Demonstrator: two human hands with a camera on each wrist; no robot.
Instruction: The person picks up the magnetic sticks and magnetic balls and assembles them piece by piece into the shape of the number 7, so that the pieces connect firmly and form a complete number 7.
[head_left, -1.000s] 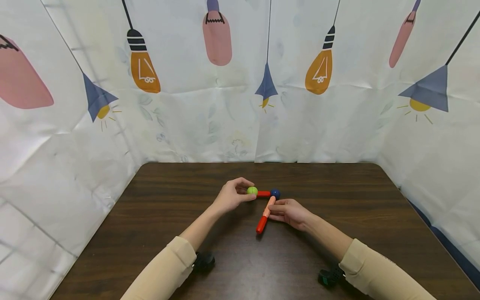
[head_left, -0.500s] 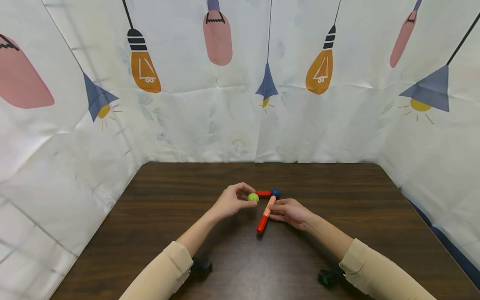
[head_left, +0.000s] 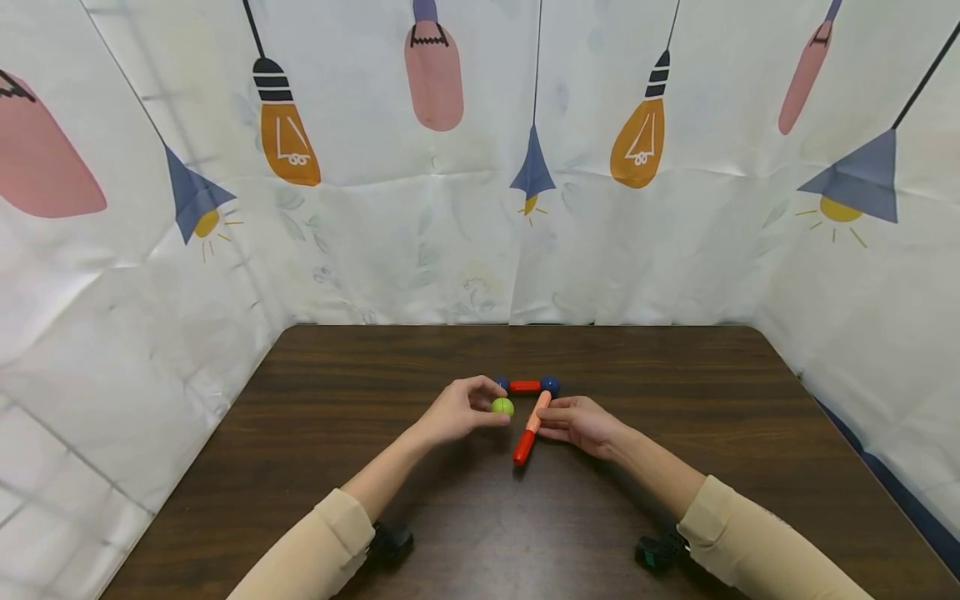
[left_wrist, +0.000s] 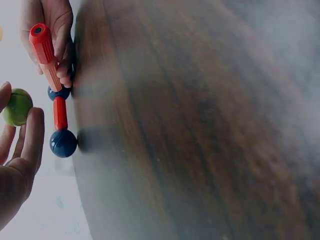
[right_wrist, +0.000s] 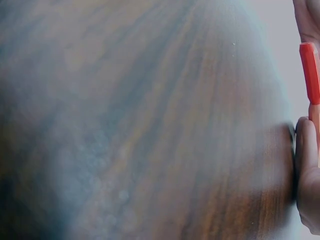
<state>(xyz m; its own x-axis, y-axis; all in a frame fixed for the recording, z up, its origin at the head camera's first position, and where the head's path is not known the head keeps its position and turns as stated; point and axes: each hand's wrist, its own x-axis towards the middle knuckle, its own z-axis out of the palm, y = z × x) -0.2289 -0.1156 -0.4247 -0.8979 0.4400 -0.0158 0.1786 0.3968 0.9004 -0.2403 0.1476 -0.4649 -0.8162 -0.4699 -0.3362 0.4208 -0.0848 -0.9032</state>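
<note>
My left hand (head_left: 453, 410) pinches a light-green ball (head_left: 502, 407) between thumb and fingers, above the table. My right hand (head_left: 588, 427) holds a two-part rod, with a salmon section (head_left: 538, 411) at the far end and a red section (head_left: 523, 449) pointing toward me. Behind them, a short red rod (head_left: 525, 387) joins two dark-blue balls, the right ball (head_left: 551, 385) and the left ball (left_wrist: 63, 143). The salmon end reaches the right ball; whether they are joined I cannot tell. In the right wrist view only part of the red section (right_wrist: 311, 72) and the hands shows.
The brown wood-grain table (head_left: 360, 358) extends to both sides and toward me. A white curtain (head_left: 375, 250) printed with lamps hangs behind it and at the sides. Dark wrist devices (head_left: 660, 552) sit under both cuffs.
My left hand has drawn the green ball away from the left end of the short red rod, toward me, uncovering the left blue ball. The right hand has stayed in place.
</note>
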